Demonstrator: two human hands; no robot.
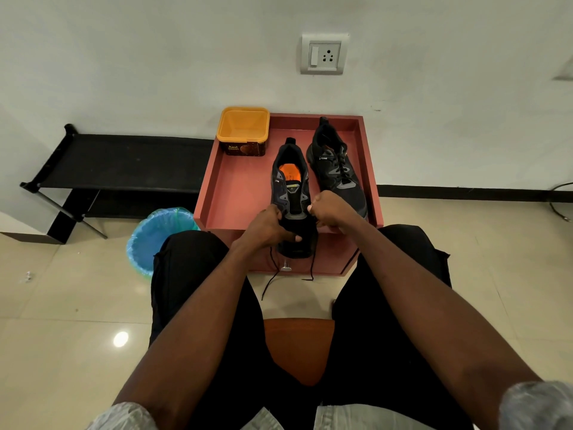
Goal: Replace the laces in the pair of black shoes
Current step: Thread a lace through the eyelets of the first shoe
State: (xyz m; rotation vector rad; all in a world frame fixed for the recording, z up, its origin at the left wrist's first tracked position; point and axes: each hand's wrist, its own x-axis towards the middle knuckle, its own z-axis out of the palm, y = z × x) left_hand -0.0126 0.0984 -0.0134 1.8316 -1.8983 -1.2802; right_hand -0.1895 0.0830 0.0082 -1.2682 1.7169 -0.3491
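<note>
We are sitting in front of a low red bench [235, 193] with a raised rim, and the pair of black shoes is standing on it. The far shoe [336, 169], on the right, is looking laced already, its black lace criss-crossing up the tongue, though we cannot tell whether that lace is the new one. The near shoe [291, 193] is the one we are working on: its upper eyelets are showing bare and its tongue is lying open over an orange insole, so we are judging the lacing here to be only at the lowest eyelets, with most of the rows left to do.

Our left hand [268, 226] is gripping the toe end of the near shoe, thumb across the front, and our right hand [328, 209] is curling into a closed grip just beside the lower eyelets, apparently pinching the lace, though the strand inside the fingers is hidden. Two loose ends of the black lace [271, 274] are hanging down over the bench's front edge toward the floor, below both hands.

The shoe is sitting between the two grips, its toe overhanging the near rim. An orange tub [243, 128] is resting at the bench's back left corner, and a blue-lined bin [155, 237] is standing on the floor to the left.
</note>
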